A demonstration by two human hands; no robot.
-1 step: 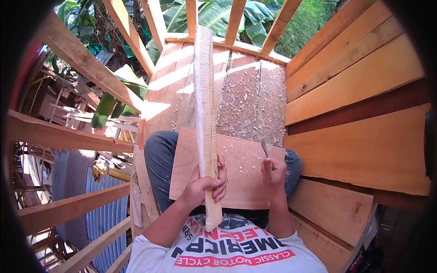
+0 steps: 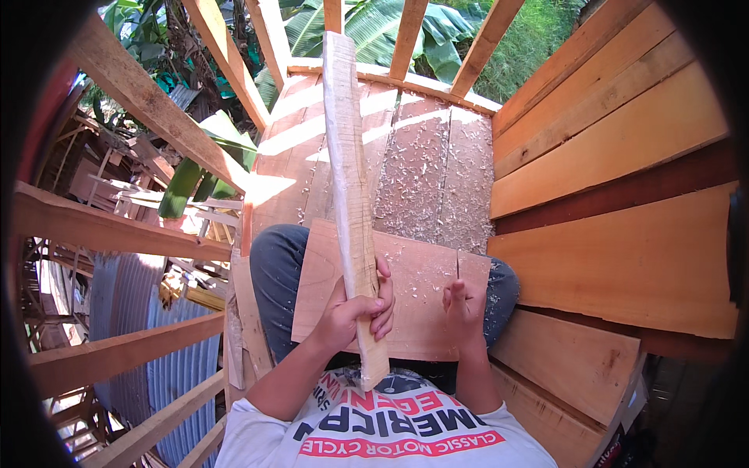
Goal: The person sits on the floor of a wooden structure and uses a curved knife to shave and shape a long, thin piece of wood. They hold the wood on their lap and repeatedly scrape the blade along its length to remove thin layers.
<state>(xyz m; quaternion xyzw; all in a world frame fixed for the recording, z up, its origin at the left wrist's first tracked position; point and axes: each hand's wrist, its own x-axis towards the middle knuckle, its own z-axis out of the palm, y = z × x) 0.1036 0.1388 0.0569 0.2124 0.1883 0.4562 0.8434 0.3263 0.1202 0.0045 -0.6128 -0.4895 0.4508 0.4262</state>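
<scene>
A long, pale piece of wood point(image 2: 349, 164) stands out lengthwise in front of me, its near end close to my shirt. My left hand point(image 2: 355, 312) is wrapped round its lower part. In my right hand point(image 2: 464, 308) is a small knife point(image 2: 458, 265), its thin blade pointing away from me and seen nearly edge-on. The knife's handle is hidden in the fist. The blade is apart from the wood, to its right. Across my lap lies a flat wooden board point(image 2: 421, 327) with some shavings on it.
Plank flooring point(image 2: 413, 171) ahead is strewn with wood shavings. A wall of orange-brown boards point(image 2: 608, 242) rises at the right. Slanted wooden rails point(image 2: 133, 363) bound the left and far sides, with corrugated sheets point(image 2: 183, 343) and scrap wood beyond.
The wood's far end has tipped slightly to the left and its near end to the right. My right hand has turned, so the knife's blade now looks thinner and more upright.
</scene>
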